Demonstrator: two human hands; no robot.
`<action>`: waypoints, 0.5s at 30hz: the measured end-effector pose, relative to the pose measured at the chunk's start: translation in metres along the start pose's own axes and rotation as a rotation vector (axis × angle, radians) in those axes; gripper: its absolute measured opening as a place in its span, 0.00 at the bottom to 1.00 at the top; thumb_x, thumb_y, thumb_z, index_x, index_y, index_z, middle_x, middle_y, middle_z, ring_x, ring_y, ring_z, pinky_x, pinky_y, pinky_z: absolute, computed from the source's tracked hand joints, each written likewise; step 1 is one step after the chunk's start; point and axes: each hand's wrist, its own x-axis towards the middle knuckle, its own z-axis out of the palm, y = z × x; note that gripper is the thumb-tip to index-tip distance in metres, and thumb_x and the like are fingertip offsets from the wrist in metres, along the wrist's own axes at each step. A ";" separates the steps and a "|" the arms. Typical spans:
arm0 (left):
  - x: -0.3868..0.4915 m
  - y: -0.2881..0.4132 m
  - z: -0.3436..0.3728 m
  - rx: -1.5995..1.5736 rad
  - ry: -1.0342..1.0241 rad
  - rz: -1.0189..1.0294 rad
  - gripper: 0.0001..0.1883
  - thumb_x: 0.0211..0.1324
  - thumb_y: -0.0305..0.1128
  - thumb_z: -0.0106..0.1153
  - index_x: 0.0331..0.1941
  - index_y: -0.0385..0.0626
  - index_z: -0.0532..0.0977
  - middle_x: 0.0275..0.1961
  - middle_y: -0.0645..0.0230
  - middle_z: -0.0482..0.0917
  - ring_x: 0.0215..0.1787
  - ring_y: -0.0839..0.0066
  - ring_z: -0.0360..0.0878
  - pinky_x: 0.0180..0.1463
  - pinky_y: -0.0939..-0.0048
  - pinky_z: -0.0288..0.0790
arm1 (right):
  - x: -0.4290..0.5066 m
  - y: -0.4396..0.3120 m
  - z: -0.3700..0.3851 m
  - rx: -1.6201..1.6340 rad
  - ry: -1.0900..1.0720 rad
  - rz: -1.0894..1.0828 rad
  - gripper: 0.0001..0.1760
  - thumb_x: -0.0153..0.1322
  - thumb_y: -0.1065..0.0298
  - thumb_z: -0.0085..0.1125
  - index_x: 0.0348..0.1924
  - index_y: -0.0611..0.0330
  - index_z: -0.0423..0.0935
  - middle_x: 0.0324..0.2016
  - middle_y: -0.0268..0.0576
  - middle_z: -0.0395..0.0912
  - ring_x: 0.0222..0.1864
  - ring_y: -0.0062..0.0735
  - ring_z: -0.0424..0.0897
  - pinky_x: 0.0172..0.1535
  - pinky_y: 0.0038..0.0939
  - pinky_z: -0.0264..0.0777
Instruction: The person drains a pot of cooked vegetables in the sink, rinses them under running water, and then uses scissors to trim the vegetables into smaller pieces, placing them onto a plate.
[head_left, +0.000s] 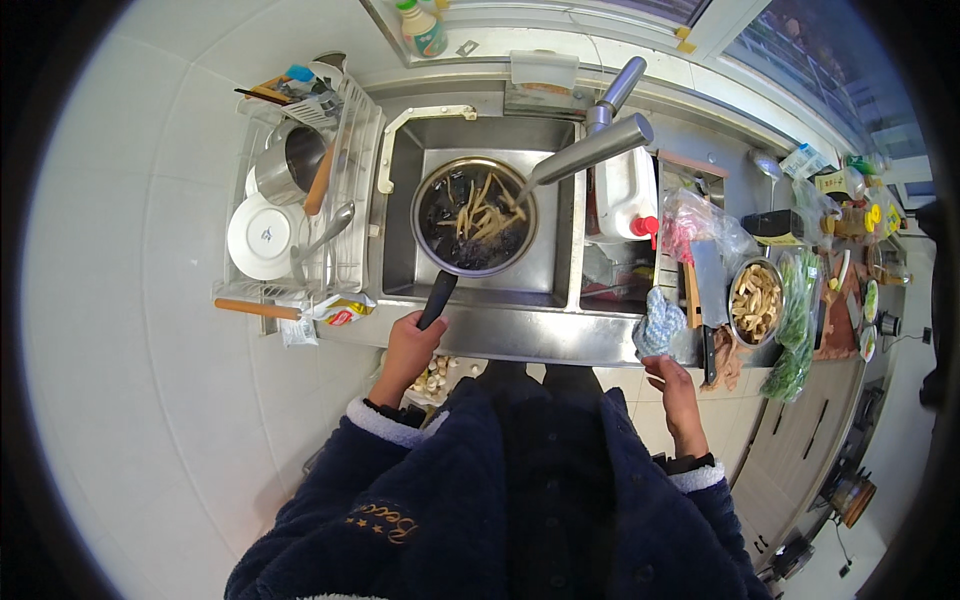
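Observation:
My left hand (411, 356) grips the black handle (437, 300) of a round pan held over the stainless steel sink (555, 277). Inside the dark pan (475, 271) lie pale, thin strips of food (484, 217), in what looks like water. The faucet spout (596, 150) points down at the pan's right rim, and a stream seems to run from it. Nothing is held in my right hand (677, 394), whose fingers are loosely apart just below a blue-and-white cloth (660, 324) at the counter edge; whether they touch it I cannot tell.
Left of the sink stands a dish rack (352, 247) with a steel pot (285, 165) and white plate (264, 236). To the right are a white jug (624, 195), a cleaver (711, 285), a bowl of sliced food (756, 300) and bagged greens (796, 322). Below the counter lie garlic-like bulbs (433, 379).

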 end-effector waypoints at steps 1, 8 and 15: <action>-0.003 -0.003 -0.005 -0.008 -0.006 -0.010 0.12 0.61 0.36 0.63 0.28 0.44 0.73 0.18 0.81 0.68 0.17 0.89 0.61 0.20 0.79 0.54 | 0.000 -0.001 0.002 0.009 0.000 0.001 0.24 0.80 0.51 0.44 0.49 0.62 0.80 0.47 0.42 0.82 0.52 0.33 0.77 0.58 0.35 0.68; -0.022 -0.017 -0.030 0.121 0.033 -0.044 0.14 0.60 0.38 0.63 0.26 0.40 0.77 0.19 0.77 0.72 0.20 0.87 0.65 0.24 0.76 0.60 | -0.003 -0.002 0.012 0.009 -0.009 -0.016 0.23 0.80 0.53 0.43 0.49 0.63 0.80 0.47 0.42 0.82 0.51 0.31 0.77 0.58 0.34 0.67; -0.025 -0.016 -0.051 0.180 -0.013 -0.070 0.13 0.61 0.38 0.63 0.27 0.41 0.76 0.19 0.78 0.71 0.19 0.87 0.64 0.23 0.77 0.58 | -0.005 0.008 0.020 -0.007 -0.007 -0.027 0.25 0.80 0.50 0.43 0.49 0.63 0.80 0.47 0.42 0.82 0.52 0.34 0.77 0.58 0.35 0.68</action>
